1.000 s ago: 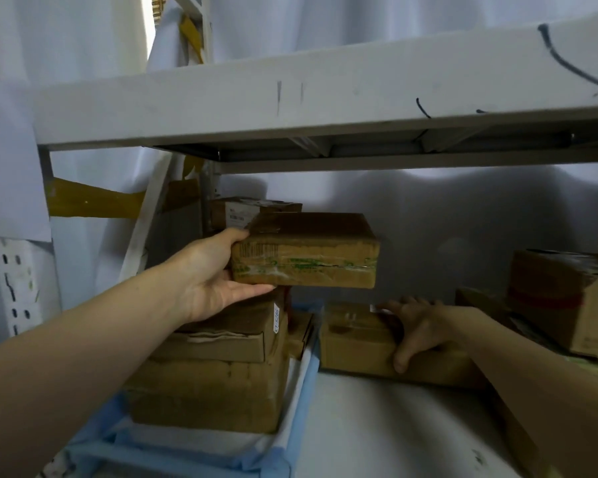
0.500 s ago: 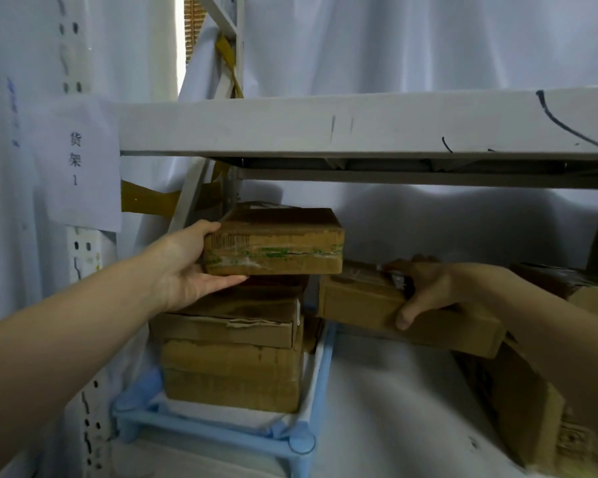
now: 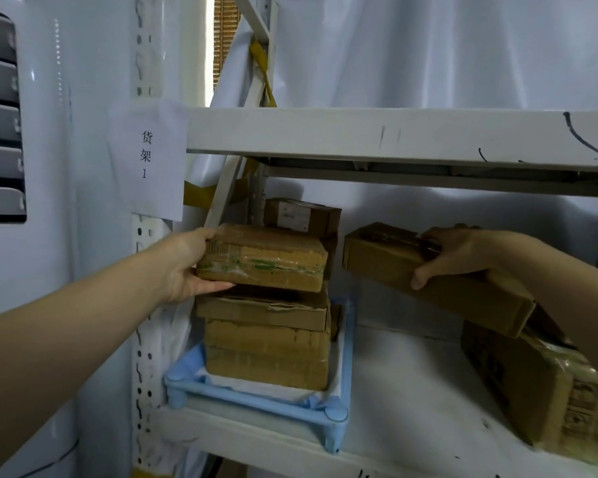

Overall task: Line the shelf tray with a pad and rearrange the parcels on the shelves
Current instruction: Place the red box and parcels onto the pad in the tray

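A light blue shelf tray (image 3: 256, 401) with a white pad (image 3: 246, 382) lining it sits at the shelf's left end. Stacked brown parcels (image 3: 266, 353) fill it. My left hand (image 3: 187, 267) grips the left end of a taped cardboard parcel (image 3: 266, 260) resting on top of the stack. My right hand (image 3: 453, 253) holds a long brown parcel (image 3: 394, 257) lifted off the shelf, tilted down to the right. A small labelled box (image 3: 304, 215) sits behind the stack.
A white upper shelf beam (image 3: 394, 132) runs just above the parcels. A large taped parcel (image 3: 532, 384) lies at the right on the white shelf board (image 3: 411, 391). A paper label (image 3: 149, 157) hangs on the perforated left post. White sheeting covers the back.
My right hand has lifted the long parcel off the shelf and raised it. My left hand has lowered the taped parcel onto the stack. The view has pulled back and tilted up.
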`<state>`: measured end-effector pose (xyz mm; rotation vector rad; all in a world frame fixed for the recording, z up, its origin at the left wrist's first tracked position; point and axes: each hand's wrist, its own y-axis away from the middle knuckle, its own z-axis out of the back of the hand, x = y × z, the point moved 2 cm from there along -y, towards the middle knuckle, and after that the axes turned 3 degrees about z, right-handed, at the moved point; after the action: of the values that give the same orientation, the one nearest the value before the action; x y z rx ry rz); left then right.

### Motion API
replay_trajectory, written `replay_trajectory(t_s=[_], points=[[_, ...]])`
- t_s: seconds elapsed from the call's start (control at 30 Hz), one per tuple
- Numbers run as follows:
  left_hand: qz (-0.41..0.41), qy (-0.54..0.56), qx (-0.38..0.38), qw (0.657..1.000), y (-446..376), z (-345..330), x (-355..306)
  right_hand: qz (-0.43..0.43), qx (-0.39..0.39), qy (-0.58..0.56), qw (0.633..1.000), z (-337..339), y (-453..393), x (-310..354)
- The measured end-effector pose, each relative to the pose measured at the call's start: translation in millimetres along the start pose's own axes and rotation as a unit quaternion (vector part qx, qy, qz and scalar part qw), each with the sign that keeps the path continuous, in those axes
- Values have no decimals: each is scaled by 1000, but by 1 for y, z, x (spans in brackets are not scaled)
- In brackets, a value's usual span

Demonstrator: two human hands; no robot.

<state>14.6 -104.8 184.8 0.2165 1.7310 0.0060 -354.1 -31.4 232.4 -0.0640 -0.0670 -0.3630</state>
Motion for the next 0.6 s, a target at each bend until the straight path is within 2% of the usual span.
replay_trajectory(t_s=[0.23, 0.33, 0.5, 0.6], points=[[3, -52, -6, 999, -11, -3, 0, -15, -9, -63, 998, 1, 8, 13], [-21, -83, -18, 996, -17, -7, -1, -6, -6, -108, 994, 5, 13, 21], [-81, -225, -61, 969, -31, -7, 5, 41, -15, -150, 988, 13, 19, 44], [-80, -246, -47, 965, -37, -4, 10, 82, -26, -155, 984, 17, 13, 63]])
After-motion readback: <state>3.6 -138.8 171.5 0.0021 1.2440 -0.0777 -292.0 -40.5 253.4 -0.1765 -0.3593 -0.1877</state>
